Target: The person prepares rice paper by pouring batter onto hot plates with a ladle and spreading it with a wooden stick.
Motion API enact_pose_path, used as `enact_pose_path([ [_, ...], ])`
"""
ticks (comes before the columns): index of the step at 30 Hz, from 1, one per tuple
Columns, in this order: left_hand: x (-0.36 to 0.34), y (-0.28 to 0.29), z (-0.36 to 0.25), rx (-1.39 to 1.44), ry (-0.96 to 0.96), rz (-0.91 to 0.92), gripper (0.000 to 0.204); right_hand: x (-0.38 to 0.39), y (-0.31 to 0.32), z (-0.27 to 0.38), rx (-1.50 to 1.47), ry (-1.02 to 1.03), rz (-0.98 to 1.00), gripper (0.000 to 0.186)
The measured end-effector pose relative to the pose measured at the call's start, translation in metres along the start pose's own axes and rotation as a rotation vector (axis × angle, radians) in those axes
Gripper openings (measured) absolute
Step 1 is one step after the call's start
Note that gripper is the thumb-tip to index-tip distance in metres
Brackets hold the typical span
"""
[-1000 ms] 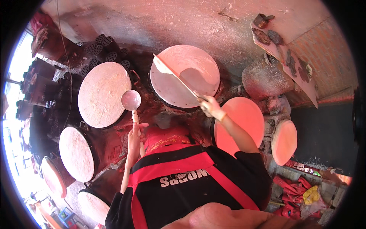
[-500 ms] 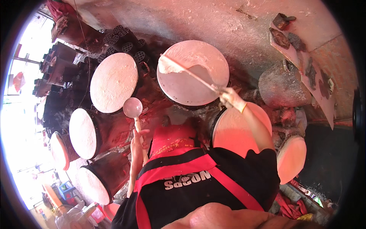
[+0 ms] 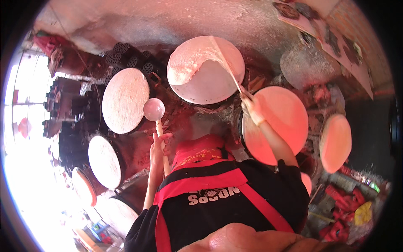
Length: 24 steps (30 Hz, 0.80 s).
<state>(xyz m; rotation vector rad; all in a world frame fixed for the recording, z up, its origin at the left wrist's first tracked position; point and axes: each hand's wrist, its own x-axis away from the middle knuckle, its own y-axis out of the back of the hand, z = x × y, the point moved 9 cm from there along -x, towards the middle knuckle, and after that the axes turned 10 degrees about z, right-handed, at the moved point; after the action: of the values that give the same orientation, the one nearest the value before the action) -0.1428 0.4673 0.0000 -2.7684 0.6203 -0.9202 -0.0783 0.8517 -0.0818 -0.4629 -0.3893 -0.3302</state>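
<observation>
The right hand [image 3: 251,105] pinches a thin stick [image 3: 230,71] lifting the limp, fragile sheet [image 3: 197,59] at its edge, while the left hand [image 3: 158,145] grips a ladle [image 3: 154,109].

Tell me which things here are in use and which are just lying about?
In use:
left hand holding round ladle
right hand lifting thin sheet with stick off round steaming drum

Lying about:
honeycomb briquettes
red packets

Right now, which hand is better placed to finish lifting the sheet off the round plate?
Right. The right hand already holds the stick that has peeled the sheet halfway off the plate. The left hand is busy holding the ladle, away from the sheet.
</observation>
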Motion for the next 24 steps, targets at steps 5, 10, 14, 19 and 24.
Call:
enact_pose_path([
  [5,-0.019,0.011,-0.022,-0.065,0.020,0.253,0.060,0.031,-0.055,-0.075,0.103,-0.197,0.162,0.017],
  [10,-0.015,0.076,-0.023,-0.099,0.050,0.285,0.060,0.131,-0.079,-0.127,0.003,-0.141,-0.031,0.034],
  [14,-0.002,0.134,-0.018,-0.097,0.059,0.310,0.058,0.060,-0.182,-0.150,-0.415,0.036,-0.100,0.037],
  [19,0.043,0.203,-0.019,-0.044,0.059,0.158,0.054,-0.117,-0.304,-0.088,0.153,0.355,-0.286,0.026],
  [24,0.069,0.257,-0.016,-0.021,-0.025,0.107,0.054,-0.232,-0.290,-0.129,0.289,0.399,-0.680,0.033],
])
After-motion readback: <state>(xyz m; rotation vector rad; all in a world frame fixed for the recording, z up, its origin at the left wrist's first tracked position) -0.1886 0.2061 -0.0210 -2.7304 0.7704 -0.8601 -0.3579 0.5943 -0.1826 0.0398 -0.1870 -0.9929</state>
